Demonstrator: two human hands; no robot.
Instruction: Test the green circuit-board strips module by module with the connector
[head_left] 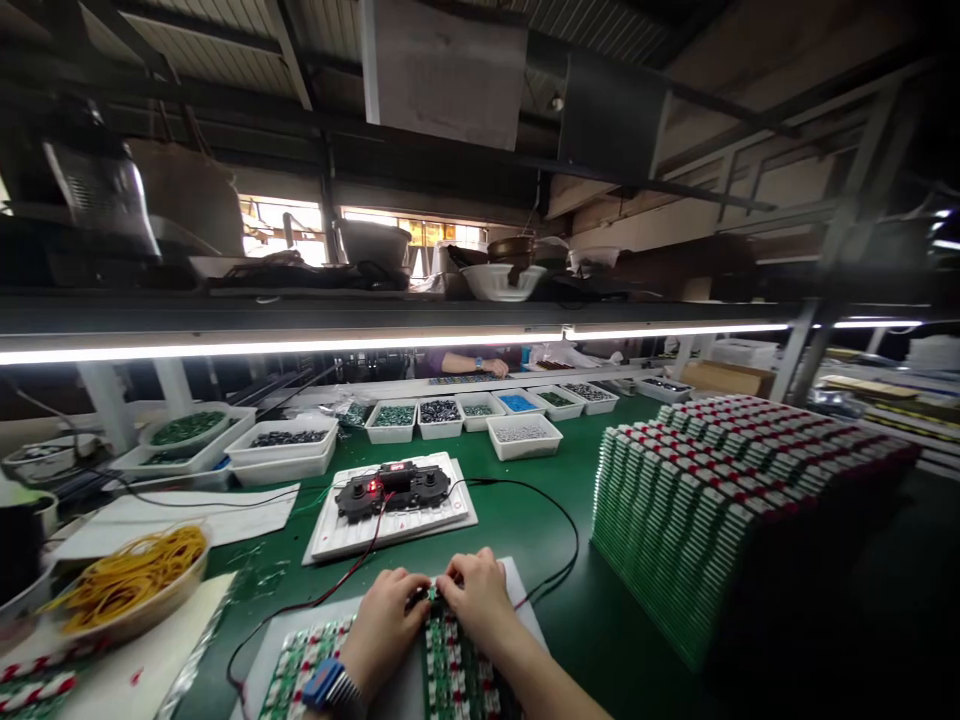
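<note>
My left hand (386,622), with a blue strap on its wrist, is closed at the far end of a green circuit board panel (444,655) carrying red and white parts. From the other side my right hand (480,600) pinches the same end, fingertips close to the left ones. A small green piece (433,592) shows between the fingertips; any tiny part in them is hidden. Left of it, a second circuit board panel (289,668) lies on the pale sheet (259,655), partly behind my left wrist.
A tall stack of circuit boards (667,530) stands at right. A black device (394,490) with red lights and trailing wires sits on a white tray (345,542). White bins (391,433) of small parts line the back. Yellow rubber bands (139,580) fill a bowl at left. A co-worker's arm (465,364) shows beyond.
</note>
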